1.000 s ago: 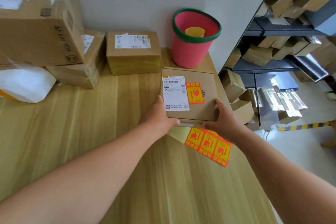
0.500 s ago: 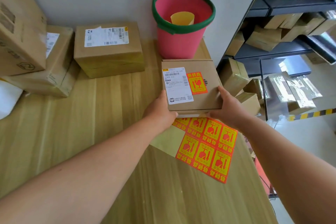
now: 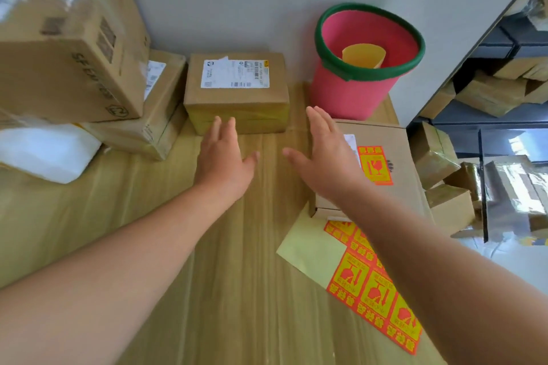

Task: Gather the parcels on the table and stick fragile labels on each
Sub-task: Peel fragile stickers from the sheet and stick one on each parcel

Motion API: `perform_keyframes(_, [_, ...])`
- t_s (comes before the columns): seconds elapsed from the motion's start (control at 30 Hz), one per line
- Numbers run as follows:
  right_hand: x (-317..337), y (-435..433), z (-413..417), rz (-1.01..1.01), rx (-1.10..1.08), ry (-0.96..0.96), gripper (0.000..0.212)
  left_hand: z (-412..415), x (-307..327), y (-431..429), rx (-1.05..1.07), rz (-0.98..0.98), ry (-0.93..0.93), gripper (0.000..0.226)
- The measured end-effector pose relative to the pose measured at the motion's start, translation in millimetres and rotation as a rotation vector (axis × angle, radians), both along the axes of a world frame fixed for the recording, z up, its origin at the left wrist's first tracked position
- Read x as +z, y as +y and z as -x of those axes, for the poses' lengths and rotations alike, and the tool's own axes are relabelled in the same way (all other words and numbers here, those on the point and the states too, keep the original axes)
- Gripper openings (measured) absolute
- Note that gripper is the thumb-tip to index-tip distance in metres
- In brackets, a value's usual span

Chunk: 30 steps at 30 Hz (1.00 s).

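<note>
Lying nearest: fragile-label sheet (image 3: 373,284), at the table's (image 3: 207,290) right edge.
Labelled parcel (image 3: 406,157): just beyond it, same edge.
Left hand (image 3: 222,157): fingers spread, holding nothing, close to the unlabelled parcel (image 3: 237,89).
Right hand (image 3: 323,154): likewise spread and empty, over the labelled parcel's left side.
Unlabelled parcel: far edge, against the wall.
Pink bin (image 3: 355,95): far right corner.

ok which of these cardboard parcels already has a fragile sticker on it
The flat parcel at the table's right edge, in front of the pink bin: it carries an orange-and-yellow fragile sticker. The other boxes show no such sticker on the faces in view.
</note>
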State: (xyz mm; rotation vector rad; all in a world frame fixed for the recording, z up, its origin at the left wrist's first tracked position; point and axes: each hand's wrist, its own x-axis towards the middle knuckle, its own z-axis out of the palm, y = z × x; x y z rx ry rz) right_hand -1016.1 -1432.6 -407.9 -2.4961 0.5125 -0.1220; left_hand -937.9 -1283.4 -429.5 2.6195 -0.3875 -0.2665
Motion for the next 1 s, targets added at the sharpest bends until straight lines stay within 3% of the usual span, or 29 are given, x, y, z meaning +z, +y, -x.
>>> perform_keyframes(0.17, [-15.6, 10.4, -55.4, -0.113, -0.086, 0.003, 0.083, -44.8, 2.7, 24.3, 0.160, 0.050, -0.003, 0.087])
perform_keyframes(0.33, [-20.8, 4.6, -86.9, -0.253, -0.165, 0.116, 0.083, -82.1, 4.8, 25.8, 0.273, 0.248, 0.239, 0.090])
perform_keyframes(0.4, [-22.1, 3.9, -92.6, -0.336, -0.172, 0.136, 0.072, -91.9, 3.4, 26.0, 0.287, 0.354, 0.340, 0.078])
perform_keyframes(0.5, [-19.3, 6.5, -90.5, -0.424, -0.215, 0.106, 0.052, -94.5, -0.3, 31.7, 0.298, 0.493, 0.365, 0.042])
perform_keyframes(0.57, [-16.9, 10.5, -80.9, -0.429, -0.233, 0.089, 0.043, -86.1, -2.6, 37.8, 0.276, 0.532, 0.373, 0.036])
perform_keyframes(0.73, [-6.5, 30.4, -36.1, -0.412, -0.208, 0.059, 0.033, -43.6, -11.4, 58.7, 0.297, 0.580, 0.439, 0.076])
perform_keyframes(0.9, [5.2, 60.9, 16.2, -0.369, -0.208, 0.065, 0.051, 3.0, -13.7, 92.3, 0.294, 0.618, 0.494, 0.089])
perform_keyframes(1.0, [14.7, 85.2, 47.7, -0.399, -0.207, 0.043, 0.049, 33.2, -9.8, 120.6, 0.257, 0.605, 0.501, 0.090])
